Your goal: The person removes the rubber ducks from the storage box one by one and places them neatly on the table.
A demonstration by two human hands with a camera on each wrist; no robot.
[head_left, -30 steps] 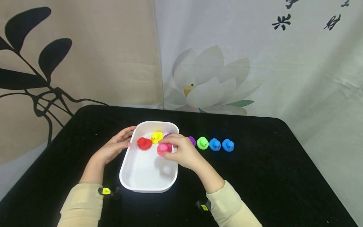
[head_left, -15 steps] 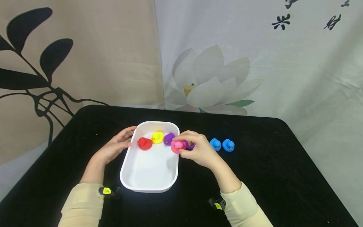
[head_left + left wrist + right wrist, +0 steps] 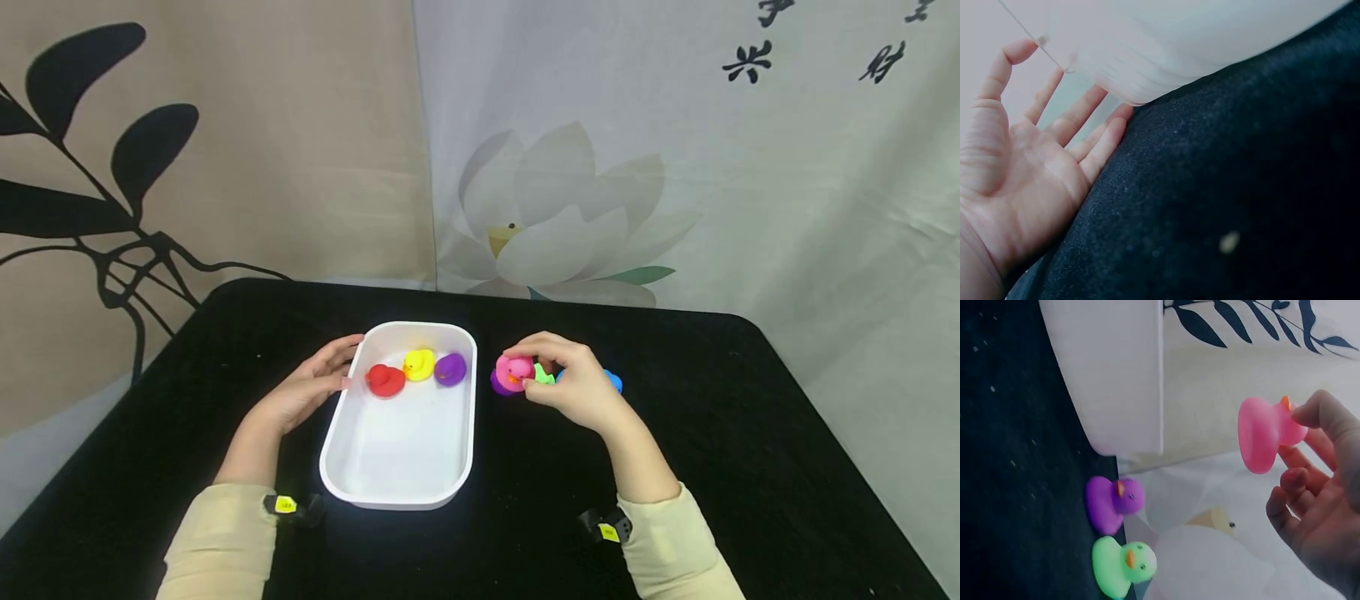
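Note:
My right hand (image 3: pixel 573 385) pinches a pink rubber duck (image 3: pixel 515 371) between thumb and fingers. In the right wrist view the pink duck (image 3: pixel 1263 434) is held up off the table, above a purple duck (image 3: pixel 1110 503) and a green duck (image 3: pixel 1119 567). On the left, my left hand (image 3: pixel 303 385) touches the side of a white tray (image 3: pixel 330 454) with its fingertips. The left wrist view shows those fingers (image 3: pixel 1079 115) extended against the tray's outer wall. Inside the tray sit a red duck (image 3: pixel 385 381), a yellow duck (image 3: pixel 418 364) and a purple duck (image 3: pixel 450 369).
A blue duck (image 3: pixel 615 382) shows partly behind my right hand. The black-covered table (image 3: pixel 675 350) has a far edge in front of a patterned cloth backdrop (image 3: pixel 577 225). The tray's walls stand up around the ducks inside.
My right hand has carried the pink duck from over the tray out to the right, above the row of ducks on the table. My left hand stays at the tray.

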